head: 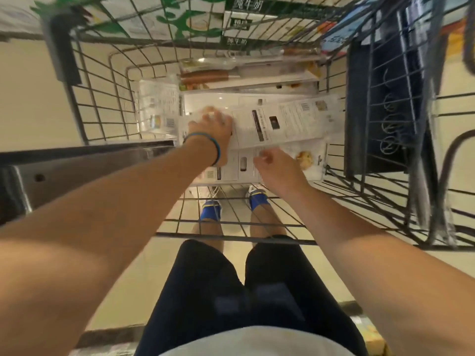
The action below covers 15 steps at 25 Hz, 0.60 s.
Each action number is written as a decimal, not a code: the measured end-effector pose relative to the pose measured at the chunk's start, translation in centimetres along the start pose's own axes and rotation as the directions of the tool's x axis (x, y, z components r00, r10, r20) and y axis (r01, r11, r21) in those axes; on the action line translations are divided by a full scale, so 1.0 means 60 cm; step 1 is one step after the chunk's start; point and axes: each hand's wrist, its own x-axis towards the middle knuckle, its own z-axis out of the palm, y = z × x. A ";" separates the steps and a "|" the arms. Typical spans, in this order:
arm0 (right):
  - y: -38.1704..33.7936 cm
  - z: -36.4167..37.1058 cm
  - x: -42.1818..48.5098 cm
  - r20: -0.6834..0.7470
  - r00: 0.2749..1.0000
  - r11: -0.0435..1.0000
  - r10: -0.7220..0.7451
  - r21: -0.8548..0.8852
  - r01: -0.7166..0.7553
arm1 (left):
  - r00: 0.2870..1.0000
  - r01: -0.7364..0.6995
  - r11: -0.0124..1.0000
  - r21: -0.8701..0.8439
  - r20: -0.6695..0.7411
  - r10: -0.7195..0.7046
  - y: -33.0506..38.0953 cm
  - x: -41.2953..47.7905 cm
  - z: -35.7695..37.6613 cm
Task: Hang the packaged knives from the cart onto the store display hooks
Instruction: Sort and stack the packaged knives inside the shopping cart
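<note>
**Q:** Where are the knives?

**A:** In the cart (102,104). Packs (159,111) lie flat in a loose pile on its wire floor, most with the printed back up. The far pack (218,75) shows a wooden-handled knife through clear plastic.

**Q:** And the hands?

**A:** Both reach down over the cart's near edge. The left hand (213,132), a blue wristband (217,150) at its wrist, has its fingers curled over the left end of the top pack (282,122), which lies slanted across the others. The right hand (275,168) sits just beside that pack's near edge with its fingers curled in. Whether it holds anything cannot be told.

**Q:** The display?

**A:** A dark rack (380,155) with wire hooks stands to the right, seen through the cart's side. Green-and-white cartons (236,21) show beyond the cart's far end.
</note>
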 end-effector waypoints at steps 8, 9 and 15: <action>-0.048 -0.052 -0.034 -0.223 0.974 0.975 -0.033 0.207 0.081 | 0.984 0.088 0.975 -0.205 -0.134 -0.117 -0.096 -0.134 -0.168; -0.051 -0.055 -0.043 -0.186 0.982 0.975 -0.012 0.215 0.053 | 0.977 0.120 0.955 -0.270 -0.139 -0.162 -0.106 -0.151 -0.173; -0.066 -0.048 -0.136 0.085 0.984 0.697 0.158 0.696 -0.172 | 0.939 0.161 0.823 -0.545 -0.171 -0.297 -0.145 -0.268 -0.150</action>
